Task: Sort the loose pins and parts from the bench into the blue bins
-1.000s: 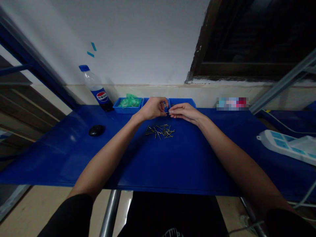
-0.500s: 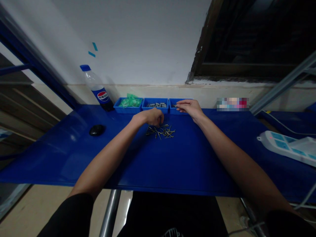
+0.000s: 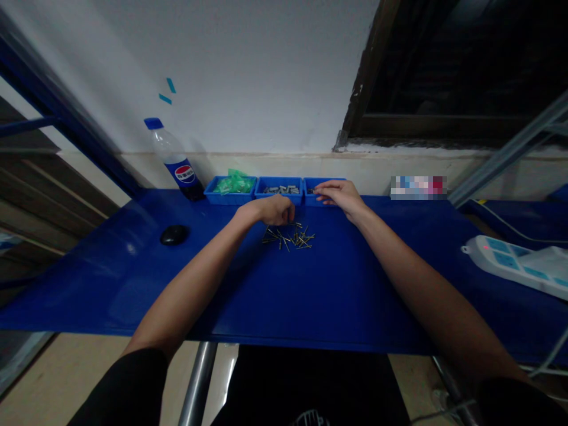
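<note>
My left hand [image 3: 273, 210] rests on the blue table [image 3: 310, 284] with its fingers curled at the back edge of a loose pile of small metal pins [image 3: 290, 235]. What the fingers grip is too small to make out. My right hand [image 3: 338, 195] reaches over the right blue tray [image 3: 309, 197], fingers bent down into it. The middle blue tray [image 3: 279, 190] holds small grey metal parts. The left blue tray [image 3: 231, 190] holds green plastic bags.
A cola bottle [image 3: 174, 160] with a blue cap stands at the back left by the wall. A black mouse-like object [image 3: 174, 235] lies left of my arm. A white power strip [image 3: 515, 264] lies at the right edge.
A second ago both hands met above the pins. My left hand then dropped to the pile and my right hand moved back to the right tray; both have stayed there since.
</note>
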Demonstrator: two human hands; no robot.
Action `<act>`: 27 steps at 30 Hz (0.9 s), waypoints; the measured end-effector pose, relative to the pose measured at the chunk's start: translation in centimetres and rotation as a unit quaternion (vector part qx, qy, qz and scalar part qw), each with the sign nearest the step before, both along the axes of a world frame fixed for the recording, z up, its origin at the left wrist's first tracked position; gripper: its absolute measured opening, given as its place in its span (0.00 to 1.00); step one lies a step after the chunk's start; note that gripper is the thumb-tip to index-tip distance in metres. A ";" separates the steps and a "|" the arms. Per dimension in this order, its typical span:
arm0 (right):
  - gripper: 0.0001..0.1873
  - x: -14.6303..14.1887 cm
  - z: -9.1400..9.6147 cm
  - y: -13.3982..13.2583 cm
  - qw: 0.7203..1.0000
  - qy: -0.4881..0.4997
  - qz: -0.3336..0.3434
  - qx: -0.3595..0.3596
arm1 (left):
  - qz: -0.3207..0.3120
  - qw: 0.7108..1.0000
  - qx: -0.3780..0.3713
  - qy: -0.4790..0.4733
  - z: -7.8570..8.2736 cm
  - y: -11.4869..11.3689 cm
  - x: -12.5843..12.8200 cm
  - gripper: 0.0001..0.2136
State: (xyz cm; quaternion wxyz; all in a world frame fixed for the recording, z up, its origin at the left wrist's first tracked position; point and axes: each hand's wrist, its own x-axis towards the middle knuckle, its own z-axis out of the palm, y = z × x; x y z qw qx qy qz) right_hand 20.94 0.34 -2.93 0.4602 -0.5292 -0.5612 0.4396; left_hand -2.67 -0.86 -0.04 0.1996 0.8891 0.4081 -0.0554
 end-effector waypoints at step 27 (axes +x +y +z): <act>0.05 -0.6 0.1 -1.2 0.981 0.052 0.177 -0.064 | 0.036 0.939 0.115 -0.322 0.3 0.2 0.9 0.12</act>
